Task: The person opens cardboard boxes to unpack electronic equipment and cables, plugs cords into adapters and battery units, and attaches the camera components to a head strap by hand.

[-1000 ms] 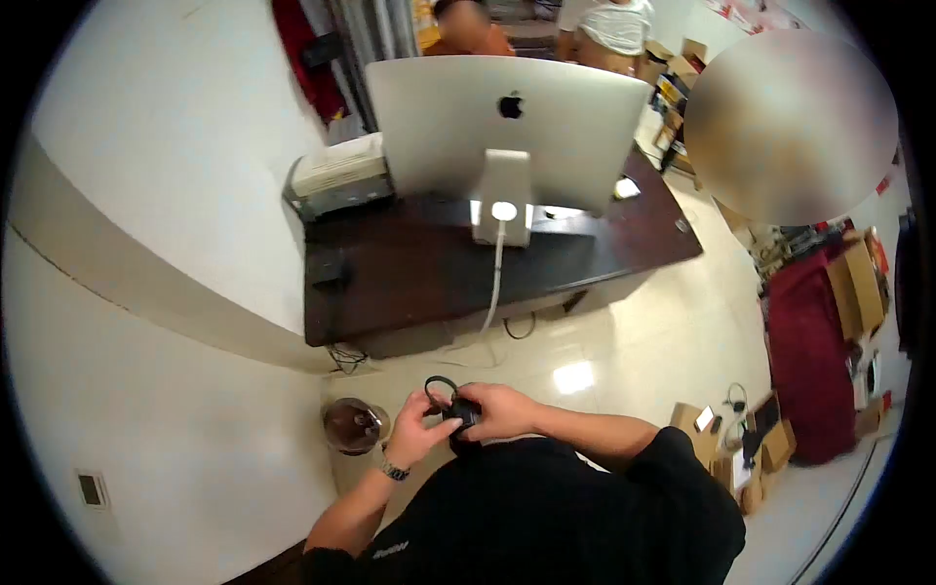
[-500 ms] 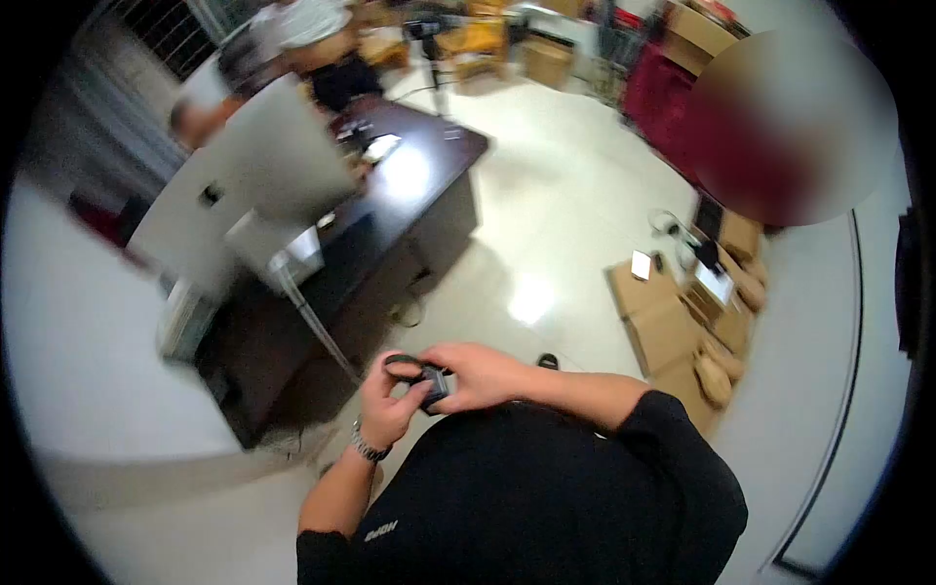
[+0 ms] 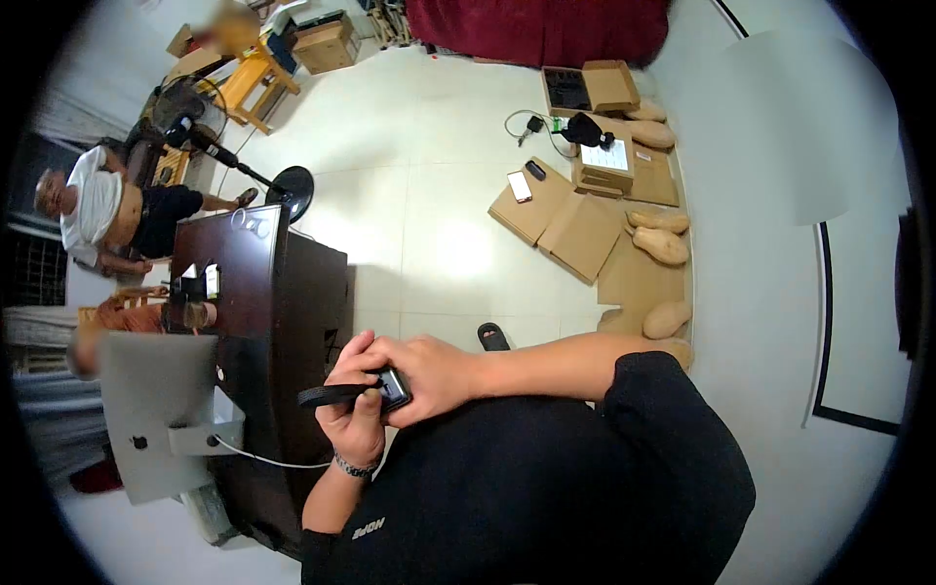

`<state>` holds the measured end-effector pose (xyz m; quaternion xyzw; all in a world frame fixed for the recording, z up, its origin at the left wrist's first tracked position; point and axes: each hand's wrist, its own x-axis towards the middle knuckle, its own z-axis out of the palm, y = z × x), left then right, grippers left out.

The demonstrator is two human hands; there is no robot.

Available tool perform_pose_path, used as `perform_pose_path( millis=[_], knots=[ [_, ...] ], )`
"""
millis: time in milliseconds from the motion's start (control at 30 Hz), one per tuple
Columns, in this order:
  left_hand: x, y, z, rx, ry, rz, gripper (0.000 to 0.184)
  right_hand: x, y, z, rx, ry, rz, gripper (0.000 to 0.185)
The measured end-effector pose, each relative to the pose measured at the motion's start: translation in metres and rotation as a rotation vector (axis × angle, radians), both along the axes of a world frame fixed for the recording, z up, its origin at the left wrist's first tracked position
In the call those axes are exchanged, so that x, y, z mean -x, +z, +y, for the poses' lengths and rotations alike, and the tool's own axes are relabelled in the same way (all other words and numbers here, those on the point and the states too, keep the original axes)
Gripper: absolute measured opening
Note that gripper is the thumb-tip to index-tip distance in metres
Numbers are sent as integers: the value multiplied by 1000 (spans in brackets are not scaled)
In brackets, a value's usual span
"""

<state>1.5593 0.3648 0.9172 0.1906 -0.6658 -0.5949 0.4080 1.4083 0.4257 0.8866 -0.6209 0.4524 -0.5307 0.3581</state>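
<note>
Head view, left to right: a silver flat computer monitor [image 3: 161, 390] stands on a dark brown wooden desk [image 3: 302, 283] at the left of the frame. Below and left of centre, a black loop strap [image 3: 330, 394] juts out beside the left hand [image 3: 355, 429], which grips a small black box-shaped device [image 3: 395, 389]; the right hand [image 3: 437, 378] wraps its other side. Two-handed handling seems the step; the next move likely calls for a loose strap and steady hold. Flattened brown cardboard [image 3: 583, 236] lies right of centre.

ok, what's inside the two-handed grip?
A small black device with a black strap; part of one face shows. Much of the rest is hidden by the left hand and right hand.
</note>
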Motion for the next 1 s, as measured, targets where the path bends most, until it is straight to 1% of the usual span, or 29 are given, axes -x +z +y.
perform_pose_path(
  millis=[67, 100, 200, 267, 300, 333, 400, 467, 533, 600, 667, 700, 733, 800, 833, 867, 900, 933, 967, 1000],
  knots=[
    [22, 3, -15, -46, -98, 7, 27, 20, 2, -6, 13, -85, 33, 68],
    [31, 1, -25, -37, -133, 13, 24, 27, 1, -11, 7, -95, 31, 68],
    [59, 5, -55, -66, -206, 37, 21, 48, -1, -31, 12, -170, 56, 68],
    [75, 4, -82, -109, -250, 54, 19, 59, 2, -52, 20, -264, 99, 68],
    [81, 4, -98, -143, -283, 64, 17, 64, 5, -63, -47, -267, 108, 68],
    [87, 6, -115, -150, -326, 106, 12, 70, 7, -78, -35, -242, 118, 68],
    [86, 7, -149, -161, -380, 78, 9, 75, 14, -110, 49, -289, 165, 68],
    [91, 18, -176, -344, -410, 70, 10, 85, 23, -140, 3, -237, 194, 66],
    [101, 27, -199, -416, -411, 112, 9, 93, 27, -167, -16, -214, 196, 65],
    [113, 25, -221, -350, -398, 199, 8, 94, 21, -190, 51, -255, 62, 67],
    [127, 24, -243, -397, -401, 134, 6, 105, 0, -204, -58, -263, -141, 70],
    [132, 19, -251, -371, -404, 135, 7, 110, -1, -211, -41, -274, -148, 73],
    [138, 16, -258, -415, -385, 153, 10, 121, -1, -217, -138, -193, -105, 82],
    [153, 12, -277, -354, -355, 166, 12, 130, 2, -244, -61, -248, -156, 71],
    [161, 14, -293, -185, -329, 84, 14, 147, -9, -250, -63, -222, -90, 72],
    [168, 6, -301, -179, -301, 89, 14, 157, -16, -261, -60, -194, -86, 72],
    [181, -1, -309, -3, -249, 69, 14, 170, -21, -272, -41, -140, -109, 73],
    [195, -7, -317, 45, -241, 90, 14, 186, -24, -283, -25, -93, -131, 74],
    [210, -7, -326, 93, -231, 111, 14, 196, -25, -293, -56, -96, -216, 79],
    [224, -5, -336, 140, -221, 132, 15, 212, -24, -306, -51, -86, -212, 79]
  ],
)
